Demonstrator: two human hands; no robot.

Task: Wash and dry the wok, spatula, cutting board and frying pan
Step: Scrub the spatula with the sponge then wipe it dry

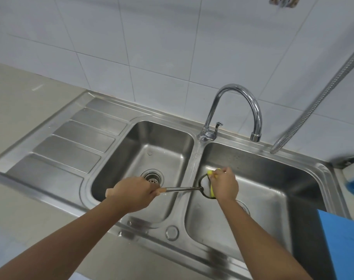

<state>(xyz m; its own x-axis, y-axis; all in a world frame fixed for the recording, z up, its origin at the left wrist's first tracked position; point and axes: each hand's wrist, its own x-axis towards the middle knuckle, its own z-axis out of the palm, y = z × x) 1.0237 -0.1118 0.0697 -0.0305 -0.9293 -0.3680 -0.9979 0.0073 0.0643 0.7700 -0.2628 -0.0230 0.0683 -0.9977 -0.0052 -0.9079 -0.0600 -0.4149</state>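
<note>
spatula (180, 189) | blade part-hidden: sponge (212, 191), right hand (224, 184) | handle mid-part inside left hand (133, 190)

Quick count from the head view. One spatula (192, 188), one yellow sponge (212, 192). Two grips showing: left grip (134, 191) and right grip (225, 184), one thing in each. One steel double sink set in the tabletop, so two basins: left basin (131, 150), right basin (277, 190). Two drains as well, left drain (152, 175) in full view and right drain (244, 207) mostly hidden behind an arm. One gooseneck faucet (235, 93) with one small lever (218, 126). One ribbed metal hose (323, 93) toward the right edge. One drainboard (57, 142) on the left; I count five raised panels. One round cap (172, 233) at the front edge.
</note>
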